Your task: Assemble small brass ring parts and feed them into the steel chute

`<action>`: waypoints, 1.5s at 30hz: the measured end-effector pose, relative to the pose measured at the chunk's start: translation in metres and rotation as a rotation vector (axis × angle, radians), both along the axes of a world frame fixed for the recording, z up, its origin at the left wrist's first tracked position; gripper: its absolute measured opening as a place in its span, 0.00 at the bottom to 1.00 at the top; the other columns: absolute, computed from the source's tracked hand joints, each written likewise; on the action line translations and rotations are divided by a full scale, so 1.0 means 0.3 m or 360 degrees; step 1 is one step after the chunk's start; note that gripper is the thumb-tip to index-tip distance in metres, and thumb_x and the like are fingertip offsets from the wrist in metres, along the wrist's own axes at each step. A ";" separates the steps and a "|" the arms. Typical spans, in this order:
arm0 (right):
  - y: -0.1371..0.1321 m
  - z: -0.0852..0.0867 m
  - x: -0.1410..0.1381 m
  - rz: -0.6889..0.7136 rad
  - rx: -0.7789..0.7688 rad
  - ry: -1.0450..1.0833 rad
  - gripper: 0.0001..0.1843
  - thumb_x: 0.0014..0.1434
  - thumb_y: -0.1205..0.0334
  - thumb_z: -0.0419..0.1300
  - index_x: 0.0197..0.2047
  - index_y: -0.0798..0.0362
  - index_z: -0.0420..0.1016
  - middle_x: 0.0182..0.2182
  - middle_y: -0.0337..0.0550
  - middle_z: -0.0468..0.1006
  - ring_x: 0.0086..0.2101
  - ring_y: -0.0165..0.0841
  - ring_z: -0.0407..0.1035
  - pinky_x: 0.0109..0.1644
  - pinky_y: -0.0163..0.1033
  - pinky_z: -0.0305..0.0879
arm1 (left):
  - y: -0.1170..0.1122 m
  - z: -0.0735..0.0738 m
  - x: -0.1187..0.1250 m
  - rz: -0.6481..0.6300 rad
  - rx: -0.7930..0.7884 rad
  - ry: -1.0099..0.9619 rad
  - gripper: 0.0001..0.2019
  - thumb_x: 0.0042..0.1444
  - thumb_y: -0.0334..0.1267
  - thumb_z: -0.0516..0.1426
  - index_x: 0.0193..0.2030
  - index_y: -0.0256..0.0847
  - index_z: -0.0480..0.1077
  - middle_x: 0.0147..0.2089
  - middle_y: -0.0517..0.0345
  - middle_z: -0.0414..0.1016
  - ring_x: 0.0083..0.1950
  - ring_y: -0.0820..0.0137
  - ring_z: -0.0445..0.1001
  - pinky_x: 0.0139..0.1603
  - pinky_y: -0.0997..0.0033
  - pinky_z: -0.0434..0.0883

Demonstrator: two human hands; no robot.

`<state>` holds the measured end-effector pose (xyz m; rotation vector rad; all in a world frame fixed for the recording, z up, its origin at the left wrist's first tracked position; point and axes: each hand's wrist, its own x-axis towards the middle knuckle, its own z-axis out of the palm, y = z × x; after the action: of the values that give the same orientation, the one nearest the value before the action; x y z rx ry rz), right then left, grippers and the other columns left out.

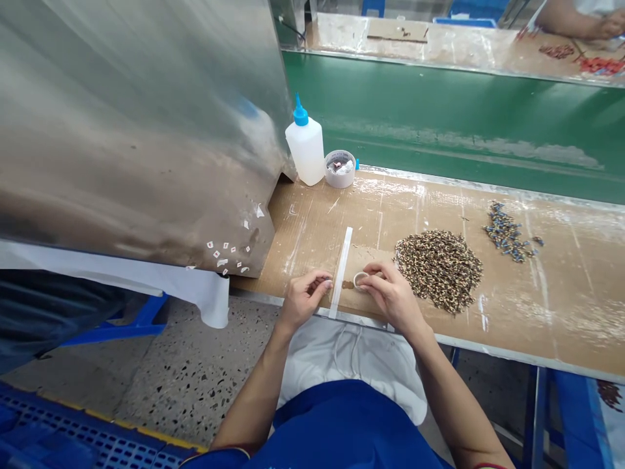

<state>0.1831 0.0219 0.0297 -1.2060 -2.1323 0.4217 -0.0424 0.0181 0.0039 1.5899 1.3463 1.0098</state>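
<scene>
My right hand [390, 290] pinches a small white ring [360, 280], perhaps a tape roll, just above the cardboard-covered bench. Left of it, my left hand [307, 293] has thumb and forefinger pressed together; whatever they may hold is too small to make out. Between the hands, a white strip [342, 270] runs from the bench's front edge toward the back. Beside my right hand lies a big heap of small brown and gold metal-looking parts [439, 268]. Farther right is a smaller pile of similar parts with blue bits [510, 233].
A white squeeze bottle [306, 150] with a blue nozzle and a round tub of scraps [340, 170] stand at the back. A metal panel [146, 130] bounds the left side. Behind runs a green conveyor belt [439, 124]; another person's arm [576, 19] shows beyond it.
</scene>
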 end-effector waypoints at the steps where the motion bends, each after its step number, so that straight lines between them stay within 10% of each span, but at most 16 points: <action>1: 0.001 -0.002 -0.004 -0.0005 0.0011 0.0006 0.12 0.69 0.66 0.55 0.38 0.50 0.80 0.41 0.48 0.77 0.37 0.33 0.72 0.41 0.38 0.70 | 0.001 -0.002 -0.001 0.0007 -0.0014 -0.0008 0.10 0.61 0.42 0.58 0.38 0.38 0.77 0.29 0.56 0.80 0.27 0.73 0.75 0.29 0.77 0.71; 29: 0.008 -0.004 -0.011 -0.0027 -0.0181 0.0158 0.12 0.68 0.64 0.55 0.37 0.49 0.79 0.40 0.47 0.77 0.37 0.34 0.72 0.42 0.40 0.70 | 0.010 0.032 0.019 -0.0304 0.0279 0.0159 0.13 0.65 0.43 0.58 0.35 0.38 0.79 0.28 0.56 0.78 0.27 0.73 0.70 0.29 0.74 0.66; 45: -0.122 -0.066 -0.058 -0.0869 -0.0562 0.1332 0.17 0.66 0.45 0.57 0.35 0.51 0.72 0.28 0.41 0.80 0.22 0.30 0.70 0.25 0.35 0.68 | -0.024 -0.001 0.061 -0.0489 0.0369 0.0468 0.16 0.69 0.45 0.53 0.37 0.40 0.78 0.31 0.55 0.80 0.34 0.68 0.73 0.38 0.69 0.66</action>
<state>0.1658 -0.0147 0.0099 -1.4055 -0.9998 0.8809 -0.0242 0.0108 0.0036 2.1115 1.1514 0.7861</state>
